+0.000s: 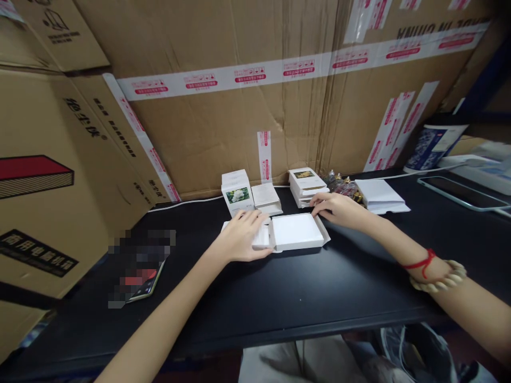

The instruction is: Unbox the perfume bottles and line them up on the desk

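Observation:
An open white box (297,232) lies flat on the black table (279,298), its tray part facing up. My left hand (243,238) rests palm down on the box's left part, fingers curled lightly over it. My right hand (337,208) lies at the box's far right corner, fingers stretched out and touching the edge. Just behind stand a white box with a flower picture (237,194), a plain white box (266,198) and a short stack of white boxes with a yellow picture (307,186).
Large taped cardboard cartons (247,96) wall in the back and left. A phone (146,284) lies at the left of the table. At the right lie flat white cards (379,196), small wrapped items (341,185), a dark tablet (463,192) and a blue-white cup (433,146).

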The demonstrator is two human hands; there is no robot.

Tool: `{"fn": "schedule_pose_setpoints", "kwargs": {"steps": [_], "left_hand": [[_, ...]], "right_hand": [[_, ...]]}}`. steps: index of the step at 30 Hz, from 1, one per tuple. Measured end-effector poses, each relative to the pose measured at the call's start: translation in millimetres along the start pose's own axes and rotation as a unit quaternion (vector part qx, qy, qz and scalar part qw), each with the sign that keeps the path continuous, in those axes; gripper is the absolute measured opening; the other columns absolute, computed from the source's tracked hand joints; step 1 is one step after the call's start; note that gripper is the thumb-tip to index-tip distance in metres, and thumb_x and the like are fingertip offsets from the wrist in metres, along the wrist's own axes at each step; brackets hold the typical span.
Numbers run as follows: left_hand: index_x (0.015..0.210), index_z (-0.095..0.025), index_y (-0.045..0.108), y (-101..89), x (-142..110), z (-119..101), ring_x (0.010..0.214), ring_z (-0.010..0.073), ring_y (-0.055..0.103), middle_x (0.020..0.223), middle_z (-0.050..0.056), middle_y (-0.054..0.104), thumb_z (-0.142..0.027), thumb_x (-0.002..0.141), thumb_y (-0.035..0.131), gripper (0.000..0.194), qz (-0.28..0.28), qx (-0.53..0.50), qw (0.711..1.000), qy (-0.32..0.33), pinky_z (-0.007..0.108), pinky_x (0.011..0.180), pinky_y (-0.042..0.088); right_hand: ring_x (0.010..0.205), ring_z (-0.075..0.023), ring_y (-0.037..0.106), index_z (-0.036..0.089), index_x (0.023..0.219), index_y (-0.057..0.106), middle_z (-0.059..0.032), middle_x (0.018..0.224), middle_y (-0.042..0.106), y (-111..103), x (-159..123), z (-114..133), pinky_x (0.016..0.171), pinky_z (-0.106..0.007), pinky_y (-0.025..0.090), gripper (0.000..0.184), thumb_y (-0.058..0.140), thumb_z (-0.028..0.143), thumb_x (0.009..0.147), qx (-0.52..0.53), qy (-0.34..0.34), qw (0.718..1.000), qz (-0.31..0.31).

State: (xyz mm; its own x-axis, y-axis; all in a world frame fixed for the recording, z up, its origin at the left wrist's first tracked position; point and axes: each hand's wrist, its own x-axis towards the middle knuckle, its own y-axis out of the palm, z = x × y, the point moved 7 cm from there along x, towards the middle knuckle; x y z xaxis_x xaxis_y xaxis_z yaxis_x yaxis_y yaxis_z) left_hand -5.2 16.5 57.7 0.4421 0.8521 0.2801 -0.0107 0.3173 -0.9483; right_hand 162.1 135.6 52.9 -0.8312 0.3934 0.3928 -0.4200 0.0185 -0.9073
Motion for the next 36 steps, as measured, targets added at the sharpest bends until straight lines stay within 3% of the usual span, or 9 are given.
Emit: {"fn": "schedule_pose_setpoints", "kwargs": {"steps": [5,10,14,18,22,26,31,36], "left_hand": [[0.119,-0.011,0.047,5.3,1.3,-25.9,0.115,0.0292,0.045,0.121,0.017,0.052,-0.051,0.085,0.039,0.054,-0.047,-0.020,0.999,0.017,0.043,0.097,0.032],[0.127,-0.011,0.041,0.9,0.5,-25.9,0.119,0.0312,0.043,0.126,0.019,0.049,-0.049,0.085,0.040,0.057,-0.090,-0.021,0.996,-0.007,0.046,0.097,0.033],[0.124,-0.012,0.044,-13.4,-0.3,-28.2,0.110,0.0279,0.050,0.114,0.015,0.058,-0.043,0.086,0.041,0.049,-0.141,-0.007,0.989,0.040,0.042,0.093,0.036],[0.110,-0.014,0.053,-26.0,-8.6,-46.5,0.091,0.0212,0.059,0.093,0.009,0.064,-0.031,0.084,0.043,0.032,-0.216,0.023,0.967,0.136,0.035,0.083,0.043],[0.100,-0.019,0.056,-28.8,-19.3,-67.7,0.086,0.0180,0.060,0.085,0.005,0.063,-0.026,0.082,0.048,0.021,-0.259,0.036,0.942,0.211,0.032,0.079,0.044],[0.089,-0.021,0.058,-30.6,-26.4,-84.9,0.079,0.0140,0.060,0.079,0.001,0.063,-0.020,0.081,0.053,0.010,-0.287,0.032,0.919,0.269,0.027,0.074,0.046],[0.077,-0.023,0.062,-40.2,-35.5,-103.9,0.069,0.0102,0.059,0.074,-0.002,0.063,-0.017,0.080,0.056,0.009,-0.339,0.037,0.880,0.331,0.022,0.067,0.048],[0.074,-0.025,0.064,-44.9,-44.0,-122.2,0.067,0.0110,0.058,0.070,-0.002,0.063,-0.021,0.080,0.054,0.013,-0.357,0.037,0.854,0.376,0.021,0.057,0.049]], "right_hand": [[0.080,-0.0185,0.060,0.020,0.079,0.068,-0.0050,0.092,0.064,-2.8,1.4,20.0,0.076,-0.034,0.046,0.030,0.040,0.010,0.078,-0.070,-0.017,0.997,-0.020],[0.080,-0.0185,0.059,0.019,0.079,0.064,-0.0055,0.093,0.063,-16.3,0.2,24.1,0.074,-0.032,0.046,0.019,0.045,0.016,0.076,-0.035,0.003,0.996,-0.080],[0.083,-0.0176,0.059,0.019,0.080,0.060,-0.0049,0.089,0.062,-23.7,-0.9,28.4,0.075,-0.031,0.046,0.017,0.044,0.016,0.079,0.048,-0.001,0.991,-0.125],[0.070,-0.0143,0.058,0.019,0.087,0.059,-0.0027,0.078,0.063,-19.6,0.9,32.7,0.065,-0.027,0.046,0.015,0.045,0.022,0.083,0.150,0.025,0.982,-0.111],[0.057,-0.0116,0.057,0.016,0.092,0.060,-0.0006,0.065,0.063,-10.3,4.1,31.8,0.056,-0.024,0.047,0.023,0.051,0.036,0.083,0.330,0.076,0.939,-0.067],[0.064,-0.0128,0.061,0.015,0.081,0.064,-0.0031,0.069,0.066,-3.1,6.5,33.5,0.062,-0.026,0.049,0.030,0.054,0.042,0.081,0.429,0.084,0.899,-0.028],[0.088,-0.0173,0.061,0.017,0.088,0.068,-0.0069,0.094,0.067,4.6,7.8,53.5,0.081,-0.032,0.047,0.025,0.065,0.038,0.073,0.380,-0.002,0.925,0.021],[0.104,-0.0204,0.053,0.021,0.105,0.062,-0.0079,0.111,0.059,17.8,6.6,69.9,0.092,-0.037,0.040,0.042,0.072,0.035,0.066,0.255,-0.078,0.963,0.037]]}}
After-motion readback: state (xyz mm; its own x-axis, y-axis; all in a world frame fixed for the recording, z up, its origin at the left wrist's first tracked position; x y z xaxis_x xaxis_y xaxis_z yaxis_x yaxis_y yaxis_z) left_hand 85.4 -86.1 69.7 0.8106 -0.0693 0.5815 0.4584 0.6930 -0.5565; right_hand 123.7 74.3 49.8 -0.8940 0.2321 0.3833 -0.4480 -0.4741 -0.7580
